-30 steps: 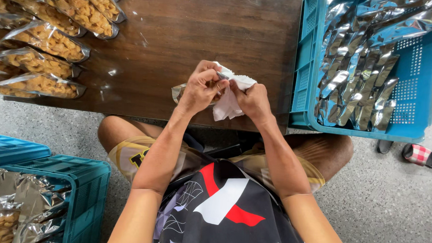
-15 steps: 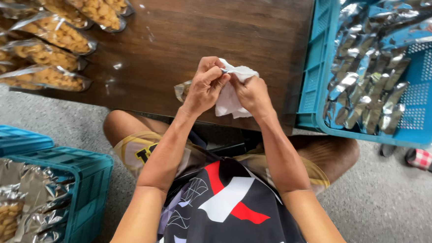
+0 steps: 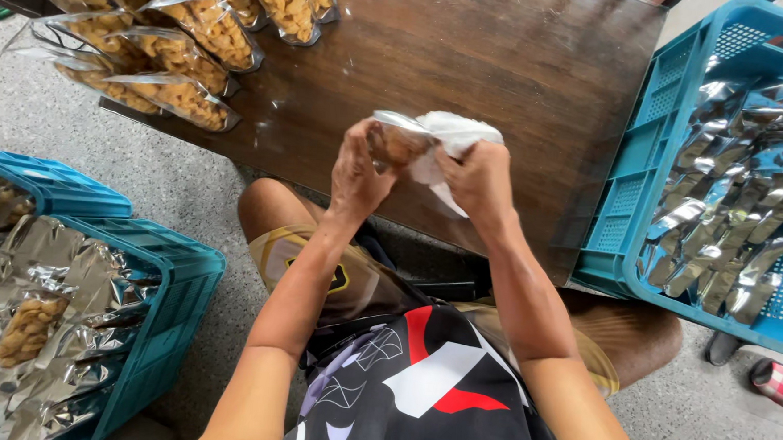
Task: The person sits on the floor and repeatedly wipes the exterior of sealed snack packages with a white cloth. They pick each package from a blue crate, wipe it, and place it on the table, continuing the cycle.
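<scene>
Your left hand (image 3: 361, 176) and right hand (image 3: 480, 178) meet above the near edge of the dark wooden table (image 3: 507, 65), close to frame centre. Left fingers are curled tight on a small clear snack pouch (image 3: 396, 142), gripping its left side; brownish contents show through the film. Right fingers are closed around a white cloth (image 3: 449, 138), which is bunched against the pouch's right side and hangs a little below your knuckles. Pouch and cloth touch each other; both are lifted clear of the tabletop.

At 10 to 11 o'clock from your hands, a row of filled pouches (image 3: 177, 52) lies overlapping on the far-left part of the table, golden snack pieces visible inside.

At 3 o'clock, a blue plastic crate (image 3: 629, 197) sits just beside the table's right edge, holding silvery foil pouches (image 3: 731, 220) stacked on edge.

At 8 o'clock, on the floor, a second blue crate (image 3: 167, 324) holds more foil-backed pouches (image 3: 38, 326), some showing snack pieces. Another blue crate (image 3: 63, 189) lies just behind it.

At 4 o'clock, by the frame's edge, a checked sandal (image 3: 780, 383) rests on the grey floor.
</scene>
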